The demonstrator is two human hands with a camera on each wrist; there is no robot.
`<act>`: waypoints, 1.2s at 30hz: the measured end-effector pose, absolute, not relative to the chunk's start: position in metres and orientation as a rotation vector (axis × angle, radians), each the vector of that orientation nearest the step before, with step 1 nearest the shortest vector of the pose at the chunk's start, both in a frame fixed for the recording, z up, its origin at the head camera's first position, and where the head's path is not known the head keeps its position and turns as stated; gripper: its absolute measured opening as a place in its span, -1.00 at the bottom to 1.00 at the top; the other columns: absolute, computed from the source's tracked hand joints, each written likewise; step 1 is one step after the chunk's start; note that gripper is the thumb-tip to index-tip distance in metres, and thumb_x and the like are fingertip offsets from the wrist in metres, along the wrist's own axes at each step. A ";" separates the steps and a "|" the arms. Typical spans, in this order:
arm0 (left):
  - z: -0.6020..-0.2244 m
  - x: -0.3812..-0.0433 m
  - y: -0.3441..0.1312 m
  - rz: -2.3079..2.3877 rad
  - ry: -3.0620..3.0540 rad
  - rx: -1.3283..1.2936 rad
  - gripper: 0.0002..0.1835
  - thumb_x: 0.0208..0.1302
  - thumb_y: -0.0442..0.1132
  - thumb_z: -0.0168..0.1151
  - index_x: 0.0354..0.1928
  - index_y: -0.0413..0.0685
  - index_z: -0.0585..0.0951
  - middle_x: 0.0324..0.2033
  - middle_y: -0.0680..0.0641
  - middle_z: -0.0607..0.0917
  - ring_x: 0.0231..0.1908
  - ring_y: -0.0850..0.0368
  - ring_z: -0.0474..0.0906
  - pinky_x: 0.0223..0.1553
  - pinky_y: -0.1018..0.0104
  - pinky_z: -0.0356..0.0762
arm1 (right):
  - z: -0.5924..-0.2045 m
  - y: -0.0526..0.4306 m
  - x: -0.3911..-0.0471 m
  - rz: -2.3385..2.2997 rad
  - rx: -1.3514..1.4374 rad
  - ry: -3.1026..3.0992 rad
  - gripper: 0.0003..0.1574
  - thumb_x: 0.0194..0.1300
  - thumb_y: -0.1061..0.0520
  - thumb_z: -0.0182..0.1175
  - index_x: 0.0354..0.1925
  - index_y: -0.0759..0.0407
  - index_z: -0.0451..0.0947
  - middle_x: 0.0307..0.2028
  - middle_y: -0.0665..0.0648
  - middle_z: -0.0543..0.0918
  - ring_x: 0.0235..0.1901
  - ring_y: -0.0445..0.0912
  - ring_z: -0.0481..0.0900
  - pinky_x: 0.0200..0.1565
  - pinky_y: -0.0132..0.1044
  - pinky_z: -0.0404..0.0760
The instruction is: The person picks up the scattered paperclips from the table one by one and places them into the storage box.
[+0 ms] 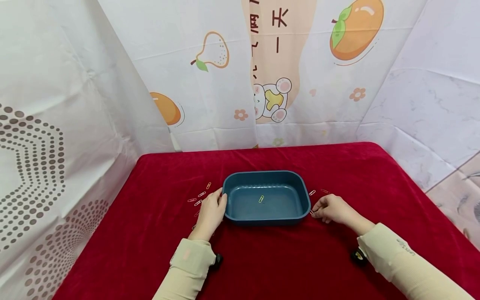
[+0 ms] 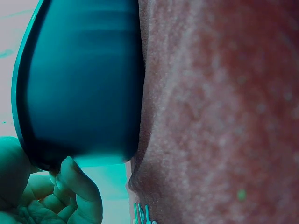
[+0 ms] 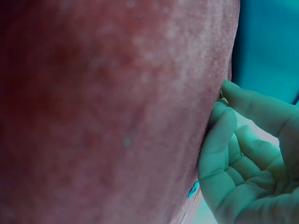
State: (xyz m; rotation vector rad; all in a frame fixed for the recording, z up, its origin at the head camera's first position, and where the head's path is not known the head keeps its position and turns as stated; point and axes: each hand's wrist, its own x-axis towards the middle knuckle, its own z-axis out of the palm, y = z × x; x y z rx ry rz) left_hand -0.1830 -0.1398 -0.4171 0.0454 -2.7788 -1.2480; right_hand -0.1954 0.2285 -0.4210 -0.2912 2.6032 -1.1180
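Observation:
A dark blue rectangular bin (image 1: 268, 221) stands on the red cloth, with one yellow paper clip (image 1: 261, 199) lying inside it. My left hand (image 1: 212, 210) grips the bin's left wall; in the left wrist view the thumb and curled fingers (image 2: 81, 189) meet at its rim. Just outside the bin's right wall, my right hand (image 1: 333, 209) pinches a small pale paper clip (image 1: 311, 212) between thumb and fingertips, low at the cloth. Only a sliver of that clip (image 3: 223, 96) shows in the right wrist view. A white paper clip (image 1: 312, 193) lies close by, beside the bin.
Several loose paper clips (image 1: 201, 194) are scattered left of the bin, some partly behind my left hand. An orange clip (image 1: 325, 191) lies beyond my right hand. Red velvet cloth (image 1: 277, 262) covers the table, and printed curtains (image 1: 225, 104) hang behind it.

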 end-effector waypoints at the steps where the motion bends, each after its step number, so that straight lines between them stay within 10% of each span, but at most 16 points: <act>1: -0.417 -0.183 -0.140 -1.249 -2.778 0.047 -0.52 0.50 -0.15 0.01 0.34 -0.27 0.44 -0.32 -0.12 0.56 -0.31 0.08 0.47 -0.31 0.29 0.47 | -0.421 0.229 -0.195 -1.115 -0.293 2.601 -0.89 0.15 0.24 0.37 -0.37 0.31 0.70 -0.52 0.05 0.68 -0.58 -0.15 0.57 -0.47 -0.28 0.65; 36: -0.415 -0.183 -0.140 -1.259 -2.783 0.057 -0.51 0.49 -0.15 0.03 0.34 -0.27 0.43 -0.28 -0.14 0.57 -0.25 0.05 0.48 -0.27 0.26 0.50 | -0.408 0.238 -0.200 -1.238 -0.261 2.458 -0.77 0.28 0.24 0.24 -0.23 0.42 0.70 -0.38 0.18 0.75 -0.50 -0.08 0.63 -0.38 -0.22 0.70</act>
